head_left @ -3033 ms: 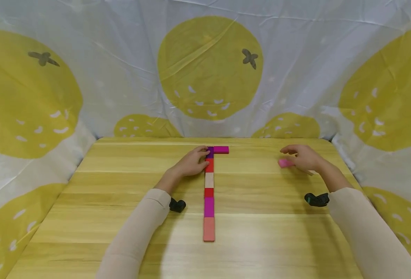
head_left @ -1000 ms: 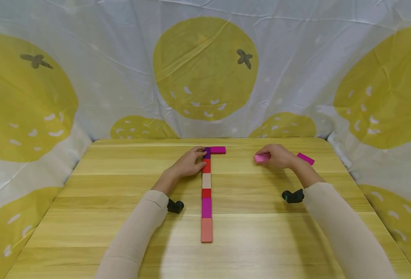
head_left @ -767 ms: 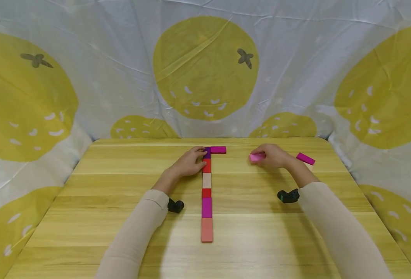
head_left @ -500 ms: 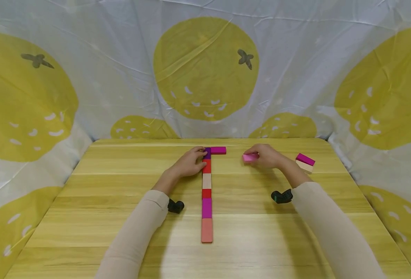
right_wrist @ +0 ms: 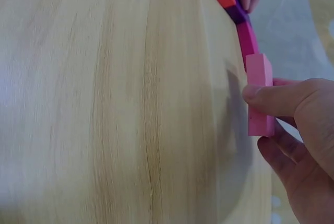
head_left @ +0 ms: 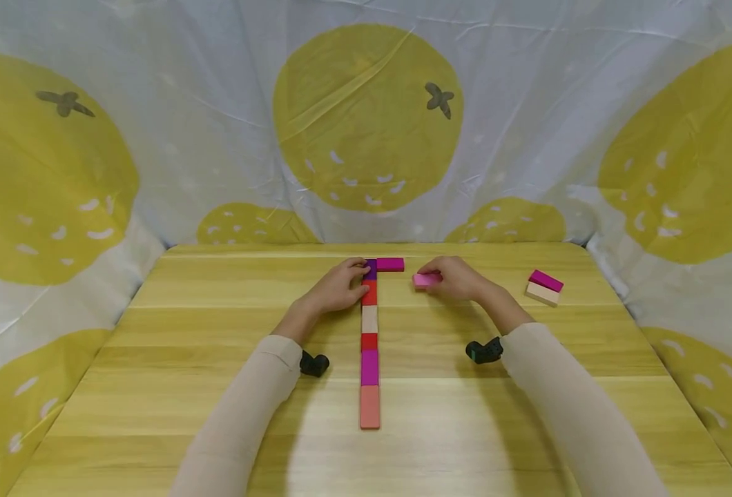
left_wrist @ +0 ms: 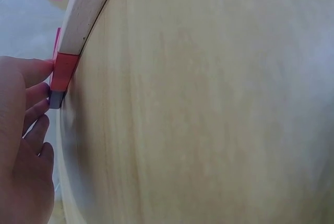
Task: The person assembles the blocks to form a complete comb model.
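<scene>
My right hand (head_left: 458, 279) pinches a light pink wooden block (right_wrist: 259, 94) between thumb and fingers, held just right of the laid blocks. My left hand (head_left: 339, 286) rests its thumb and fingertips against the purple block (head_left: 371, 270) and the red block (head_left: 370, 293) at the far end of a row. Toward me the row continues with a plain wood block (head_left: 369, 319), a smaller red block (head_left: 369, 342), a magenta block (head_left: 369, 367) and a salmon block (head_left: 369, 407). Another magenta block (head_left: 390, 264) lies crosswise, touching the purple one.
At the right of the wooden table (head_left: 217, 414), a magenta block (head_left: 546, 280) and a plain wood block (head_left: 543, 294) lie side by side. A white cloth (head_left: 217, 124) with yellow fruit prints hangs behind the table. Black wrist cameras sit below both sleeves.
My right hand has picked up the light pink block and carried it left toward the row, uncovering the two blocks at the right. My left hand keeps its place.
</scene>
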`<move>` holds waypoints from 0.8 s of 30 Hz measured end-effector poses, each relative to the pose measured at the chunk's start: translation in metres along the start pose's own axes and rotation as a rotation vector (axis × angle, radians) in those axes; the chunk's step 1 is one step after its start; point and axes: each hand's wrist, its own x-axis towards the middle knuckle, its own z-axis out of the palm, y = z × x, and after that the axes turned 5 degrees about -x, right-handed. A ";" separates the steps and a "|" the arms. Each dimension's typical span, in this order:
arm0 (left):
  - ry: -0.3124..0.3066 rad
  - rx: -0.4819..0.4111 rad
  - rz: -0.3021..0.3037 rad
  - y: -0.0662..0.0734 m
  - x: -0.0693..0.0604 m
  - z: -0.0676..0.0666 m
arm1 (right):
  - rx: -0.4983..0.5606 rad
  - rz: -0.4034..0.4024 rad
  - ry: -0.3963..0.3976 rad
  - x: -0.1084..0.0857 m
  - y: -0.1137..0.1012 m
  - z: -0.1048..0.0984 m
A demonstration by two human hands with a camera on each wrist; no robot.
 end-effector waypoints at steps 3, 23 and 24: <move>-0.009 0.005 -0.004 0.001 0.002 0.000 | 0.004 0.020 0.009 0.003 -0.003 0.002; 0.012 -0.001 -0.011 -0.002 0.002 0.002 | 0.066 0.049 0.060 0.038 -0.035 0.037; 0.008 -0.002 -0.012 -0.002 0.002 0.002 | 0.056 0.051 0.063 0.039 -0.036 0.039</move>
